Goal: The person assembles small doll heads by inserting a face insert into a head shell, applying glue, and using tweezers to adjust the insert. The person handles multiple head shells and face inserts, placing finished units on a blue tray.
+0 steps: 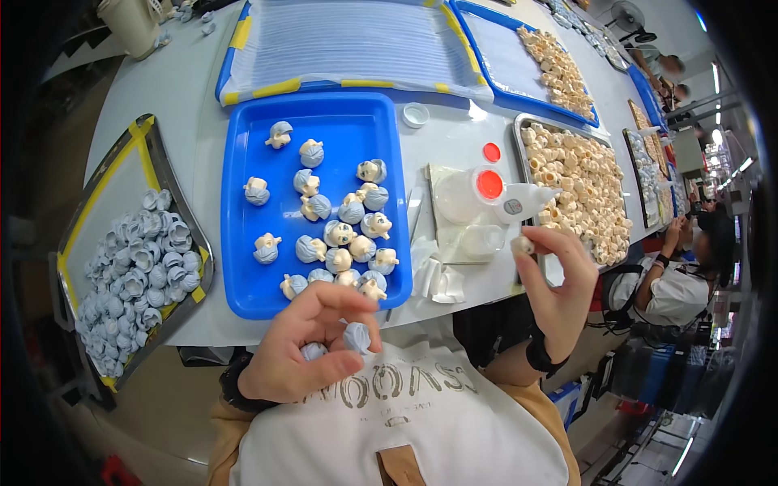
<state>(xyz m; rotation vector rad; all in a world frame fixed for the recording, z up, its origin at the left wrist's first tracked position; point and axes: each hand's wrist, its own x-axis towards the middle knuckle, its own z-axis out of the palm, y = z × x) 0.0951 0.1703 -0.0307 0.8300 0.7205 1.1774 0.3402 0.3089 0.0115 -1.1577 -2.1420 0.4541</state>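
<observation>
My left hand (304, 344) is closed around a blue-grey doll hair piece (356, 337), gripped between thumb and fingers. A second blue-grey piece (313, 351) shows in its palm. My right hand (563, 275) pinches a small cream doll face part (523, 245) between thumb and fingertip, beside the squeeze bottle (523, 202). Just beyond my left hand lies a blue tray (251, 304) with several small doll heads (339, 232), cream faces with blue-grey hair. A metal tray (525, 154) heaped with cream head parts (571, 182) is past my right hand.
At left, a yellow-taped tray (105, 182) holds a pile of blue-grey hair shells (142, 275). A white tub with red centre (462, 197) and crumpled white paper (442, 283) sit mid-table. Farther back are a lined tray (356, 44) and another blue tray (490, 49). A person (677, 283) is at right.
</observation>
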